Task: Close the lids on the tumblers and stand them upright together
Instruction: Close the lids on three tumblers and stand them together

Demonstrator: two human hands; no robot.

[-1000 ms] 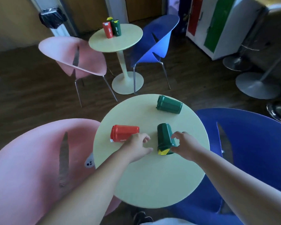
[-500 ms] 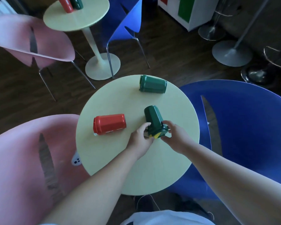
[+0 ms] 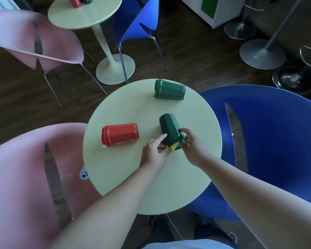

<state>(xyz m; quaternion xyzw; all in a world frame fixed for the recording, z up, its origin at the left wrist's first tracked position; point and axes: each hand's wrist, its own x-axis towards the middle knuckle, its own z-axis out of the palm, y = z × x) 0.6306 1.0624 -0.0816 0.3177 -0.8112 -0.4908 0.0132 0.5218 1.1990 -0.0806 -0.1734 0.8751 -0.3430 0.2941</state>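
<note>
Green tumbler [image 3: 170, 128] tilted, lid end toward us, near the desk [image 3: 115, 177] centre. Left hand [image 3: 154, 151] pinches it by the yellow flap [image 3: 173, 146]; right hand [image 3: 192, 148] curls round the lid rim. We'd steady the body with the right and thumb the flap down until it seats, then stand it up. Red tumbler [image 3: 120, 134] lies on its side desk-left, far tumbler [image 3: 169, 89] at the desk's far edge.

The only readable text is "OKK", in white letters with a short white dash beside it, on the side of the red tumbler [image 3: 120, 134] lying near the left edge of the table [image 3: 115, 177].
</note>
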